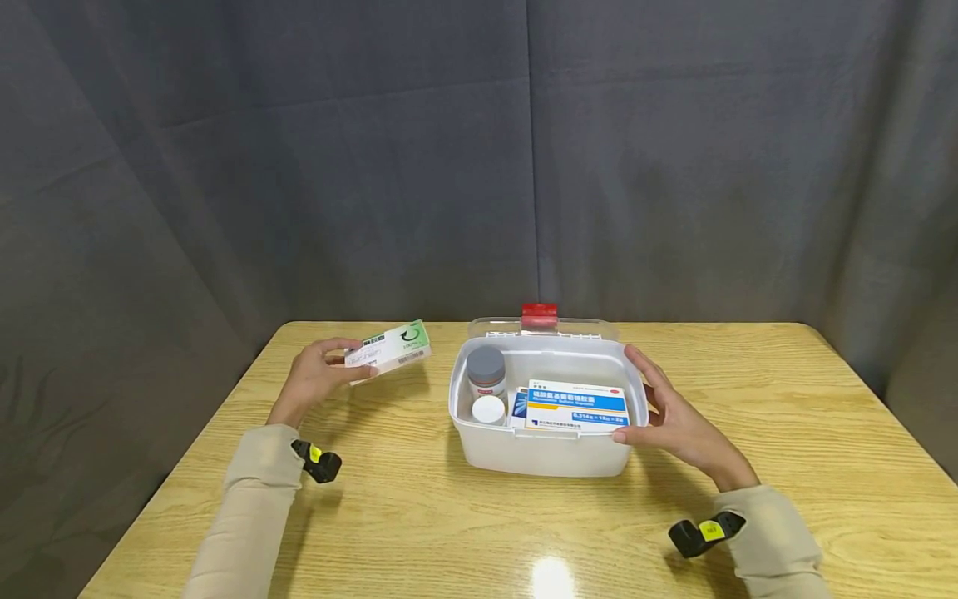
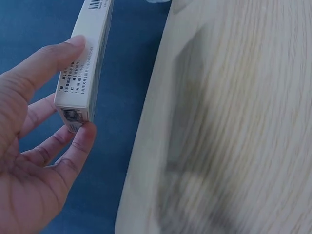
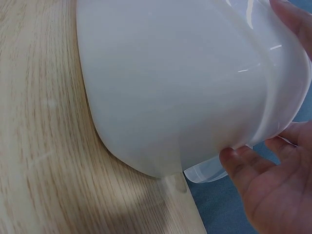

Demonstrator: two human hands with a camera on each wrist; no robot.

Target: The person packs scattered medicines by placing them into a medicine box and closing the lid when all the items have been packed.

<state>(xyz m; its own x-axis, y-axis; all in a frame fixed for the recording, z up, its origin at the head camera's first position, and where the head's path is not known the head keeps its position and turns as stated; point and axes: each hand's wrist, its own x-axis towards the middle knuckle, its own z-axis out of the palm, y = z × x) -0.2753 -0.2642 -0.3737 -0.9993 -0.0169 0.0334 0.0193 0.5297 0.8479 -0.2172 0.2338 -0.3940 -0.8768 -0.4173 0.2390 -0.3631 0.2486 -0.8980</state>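
My left hand pinches a white and green medicine carton between thumb and fingers, above the left back of the table. In the left wrist view the carton shows small print and a barcode on its end. A white plastic storage box stands at mid-table with its clear lid tipped back. The right hand grips its right end, thumb at the front rim, fingers along the side. Inside are a grey-capped bottle, a white-capped bottle and a blue and white medicine carton, partly covering another carton.
A red latch sits on the clear lid behind the storage box. The wooden table ends at a grey curtain at the back. A black camera is strapped to each wrist.
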